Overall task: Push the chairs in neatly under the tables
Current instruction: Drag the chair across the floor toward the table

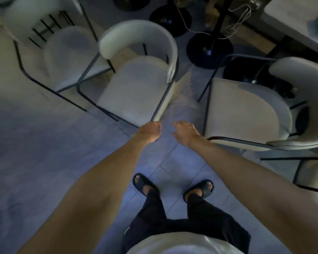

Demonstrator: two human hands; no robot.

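Observation:
Three pale cushioned chairs with thin black frames stand on the tiled floor. The middle chair (136, 90) faces me, its curved backrest away from me. The left chair (66, 52) stands close beside it, blurred. The right chair (246, 110) is turned sideways, backrest to the right. My left hand (150, 132) hangs at the middle chair's front right corner, fingers curled with nothing seen inside them. My right hand (185, 132) hovers just left of the right chair's black frame, fingers loosely apart and holding nothing.
Black round pedestal bases (209, 50) of tables stand behind the chairs, with a thin cord draped near one post. A grey tabletop (292, 21) runs along the upper right. My feet in dark slides (145, 184) stand on the tiles below my hands.

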